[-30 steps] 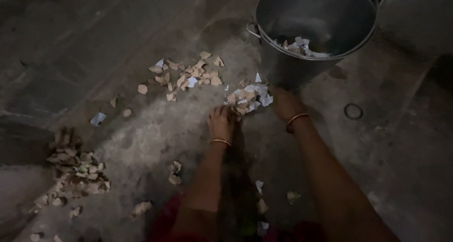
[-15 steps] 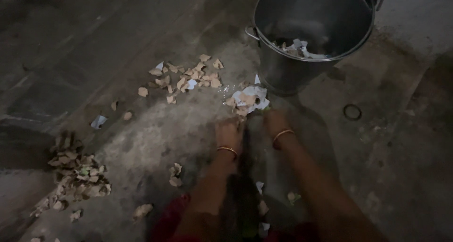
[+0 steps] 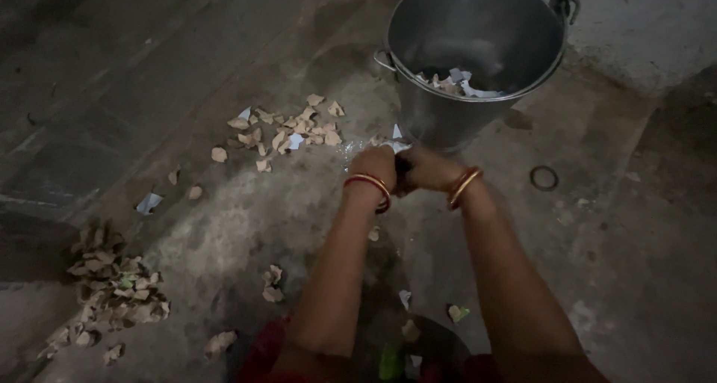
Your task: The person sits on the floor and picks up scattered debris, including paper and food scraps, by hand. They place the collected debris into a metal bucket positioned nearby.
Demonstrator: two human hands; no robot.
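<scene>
Head view: dim concrete floor (image 3: 224,226), seen from above.
Near scraps: a few torn bits (image 3: 271,284) lie loose on the floor by the forearms, behind the hands.
Change: half a second ago both hands lay flat on the floor short of the white-and-brown scraps; now they are raised and pressed together.
Left hand (image 3: 373,166): cupped, closed around gathered paper scraps (image 3: 394,138).
Right hand (image 3: 427,168): closed against the left, sharing the bundle.
Meaning: the small heap seems lifted off the floor.
Beyond the hands: metal bucket (image 3: 463,114), upright, just ahead; pale scraps lie in its bottom.
Left of hands: scattered pile (image 3: 287,127); farther left, large heap (image 3: 112,286).
</scene>
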